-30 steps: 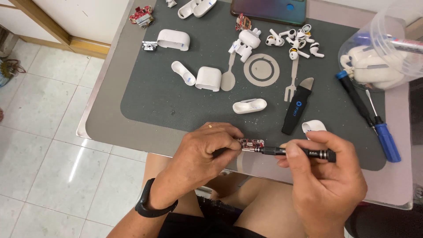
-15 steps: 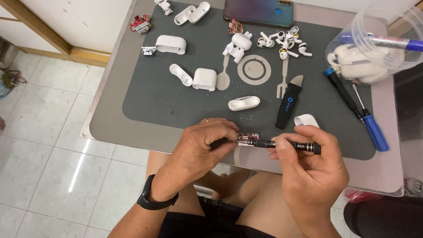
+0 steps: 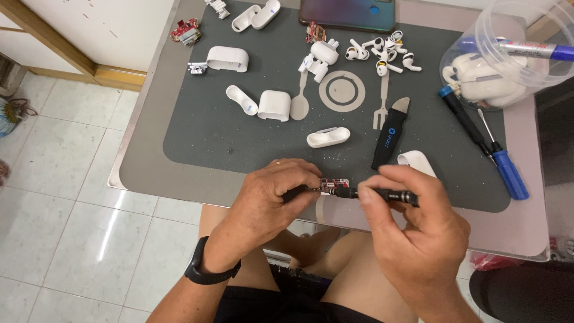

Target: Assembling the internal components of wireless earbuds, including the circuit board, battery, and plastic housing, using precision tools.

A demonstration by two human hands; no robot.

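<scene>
While pinched, circuit board [image 3: 333, 183] against screwdriver [image 3: 382, 194].

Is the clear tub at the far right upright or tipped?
Tipped: the clear tub lies on its side, mouth toward the camera, white cases and a marker inside.

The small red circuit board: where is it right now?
In the head view, the small red circuit board sits at the near edge of the dark grey mat, pinched by the left hand, with the right hand's black screwdriver touching it.
</scene>
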